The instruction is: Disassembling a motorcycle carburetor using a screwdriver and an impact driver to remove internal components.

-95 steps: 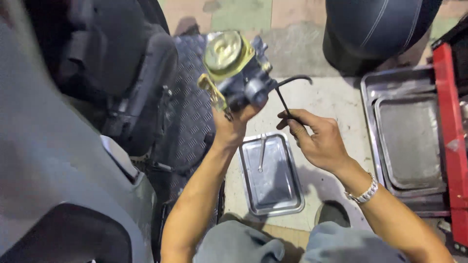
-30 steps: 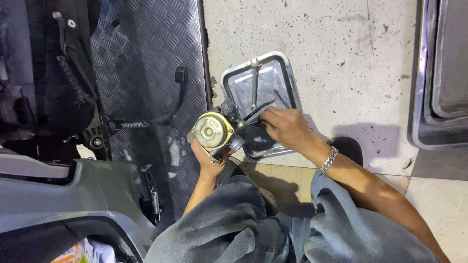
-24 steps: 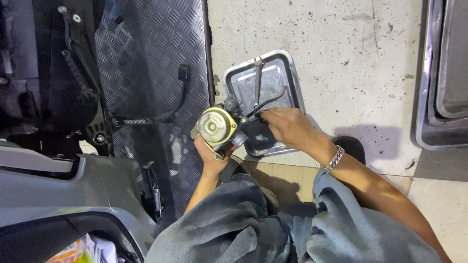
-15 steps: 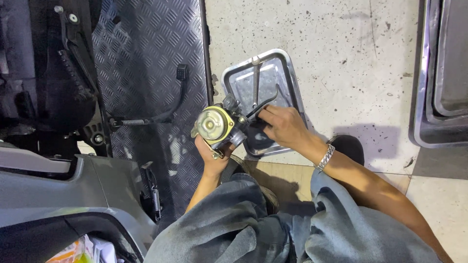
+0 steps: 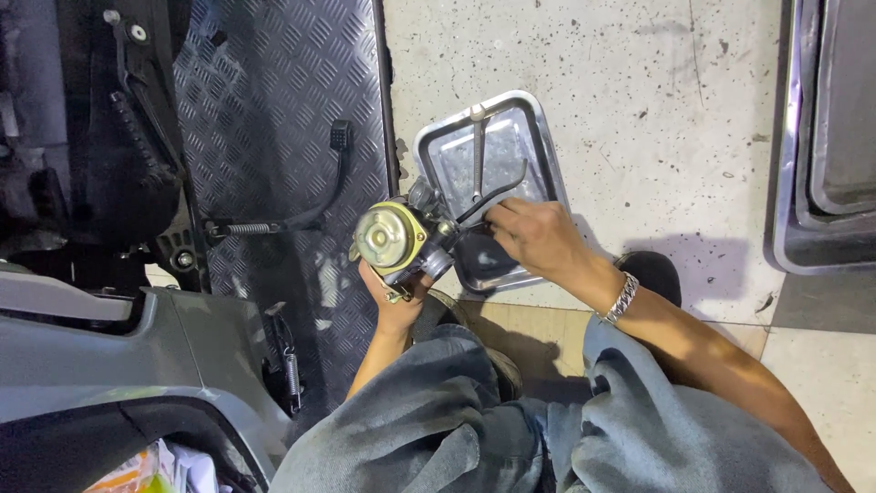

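My left hand (image 5: 394, 294) grips a small engine carburettor (image 5: 401, 239) from below; its round brass-coloured cap faces up at me. A thin black hose (image 5: 493, 194) runs from the carburettor out to the right. My right hand (image 5: 540, 241), with a metal bracelet at the wrist, pinches that hose where it meets the part. Both hands hover just over a small steel tray (image 5: 538, 151) on the floor, which holds a slim metal tool (image 5: 478, 155).
A black chequer-plate footboard (image 5: 283, 119) and grey scooter bodywork (image 5: 100, 356) fill the left. A black cable with a spring (image 5: 274, 224) crosses the plate. Larger steel trays (image 5: 821, 146) sit at the right edge on speckled concrete (image 5: 657, 110). My grey-trousered knees are below.
About three seconds ago the carburettor was held up high near the scooter; the view has since swung down and the part sits low above the small tray. My right hand stays on the hose.
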